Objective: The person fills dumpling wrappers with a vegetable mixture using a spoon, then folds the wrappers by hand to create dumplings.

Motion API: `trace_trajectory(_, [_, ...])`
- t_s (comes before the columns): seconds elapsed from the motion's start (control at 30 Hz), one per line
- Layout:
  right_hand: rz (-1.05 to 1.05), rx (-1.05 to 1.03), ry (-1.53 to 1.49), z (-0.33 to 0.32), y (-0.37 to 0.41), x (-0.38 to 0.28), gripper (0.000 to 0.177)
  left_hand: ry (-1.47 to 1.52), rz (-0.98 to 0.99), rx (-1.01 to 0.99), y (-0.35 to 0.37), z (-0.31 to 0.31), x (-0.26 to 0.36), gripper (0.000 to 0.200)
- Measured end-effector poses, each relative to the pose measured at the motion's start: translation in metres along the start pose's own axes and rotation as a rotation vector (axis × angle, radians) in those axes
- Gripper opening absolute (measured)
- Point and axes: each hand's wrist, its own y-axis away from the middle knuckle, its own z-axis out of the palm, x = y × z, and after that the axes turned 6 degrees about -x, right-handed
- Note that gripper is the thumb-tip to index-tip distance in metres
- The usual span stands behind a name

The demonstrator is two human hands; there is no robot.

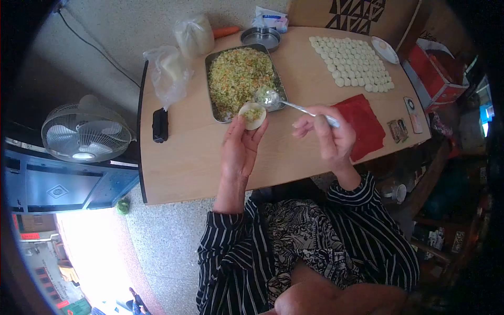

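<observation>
My left hand [242, 144] holds a round dough wrapper [255, 125] flat on its fingers, just in front of a metal tray [214, 107]. A small mound of chopped vegetable filling lies on the wrapper. In my right hand [331, 131] is a metal spoon [299, 108], gripped by its handle. The spoon's bowl is at the tray's near right corner, close to the wrapper. Chopped filling [239, 73] in green, yellow and orange is heaped in the tray.
Rows of small dough rounds [352, 63] lie at the back right beside a white plate [385, 50]. A red cloth [362, 126] is right of my right hand. Plastic bags [170, 76], a round metal pan [261, 39] and a black case [160, 125] stand around the tray. A fan [86, 128] is at left.
</observation>
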Motion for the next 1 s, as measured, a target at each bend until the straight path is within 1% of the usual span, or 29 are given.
trace_trajectory(0.03, [0.047,0.089,-0.079,0.002,0.000,-0.001,0.026,0.012,0.002,-0.004,0.001,-0.001,-0.001,0.040])
trace_trajectory(0.13, [0.126,0.143,-0.222,0.004,0.004,0.012,0.024,0.025,0.005,-0.010,0.005,0.000,-0.004,0.040])
trace_trajectory(0.33, [0.186,0.122,-0.247,0.011,0.012,0.022,0.026,-0.029,0.010,-0.018,0.010,0.000,-0.007,0.039])
trace_trajectory(0.53, [0.202,0.135,-0.259,0.013,0.008,0.015,0.026,-0.059,-0.004,-0.012,0.013,-0.004,-0.011,0.038])
trace_trajectory(0.63, [0.228,0.075,-0.211,0.016,0.009,0.015,0.028,-0.079,0.001,-0.018,0.013,-0.006,-0.012,0.038])
trace_trajectory(0.73, [0.189,0.075,-0.241,0.014,0.010,0.012,0.029,-0.080,-0.002,-0.003,0.015,-0.009,-0.011,0.037])
trace_trajectory(0.87, [0.171,0.138,-0.233,0.012,0.009,0.010,0.030,-0.030,-0.014,0.002,0.017,-0.011,-0.010,0.036])
trace_trajectory(0.93, [0.157,0.182,-0.251,0.013,0.013,0.014,0.029,-0.035,0.013,0.019,0.018,-0.011,-0.012,0.035])
trace_trajectory(1.0, [0.156,0.170,-0.217,0.019,0.018,0.013,0.029,-0.036,0.036,0.034,0.020,-0.011,-0.015,0.035])
